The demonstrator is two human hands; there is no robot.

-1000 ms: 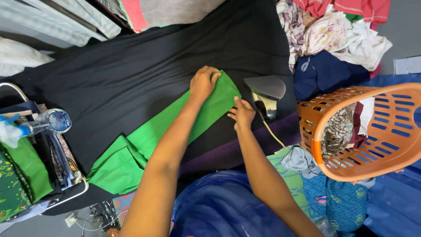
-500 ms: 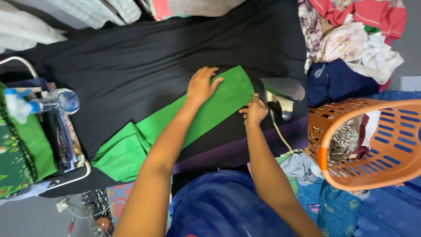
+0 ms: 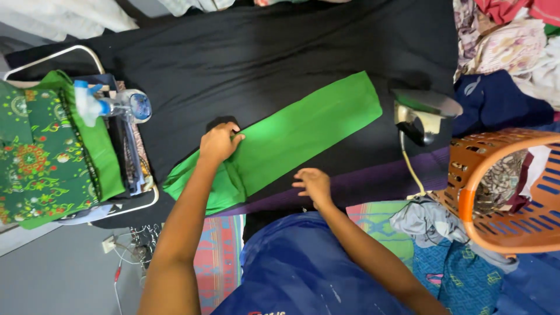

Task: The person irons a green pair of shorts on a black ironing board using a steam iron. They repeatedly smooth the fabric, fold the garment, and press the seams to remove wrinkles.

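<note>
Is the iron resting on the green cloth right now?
No. The iron stands on the black surface, just beyond the end of the green cloth, not on it.

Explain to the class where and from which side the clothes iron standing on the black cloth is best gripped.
Grip the iron by its dark handle, the part arching away from the grey soleplate. It stands on its heel beside the green cloth's far end, so coming from the person's side looks best. The cord trails toward the orange basket, so keep clear of it. The right hand is nearer.
</note>
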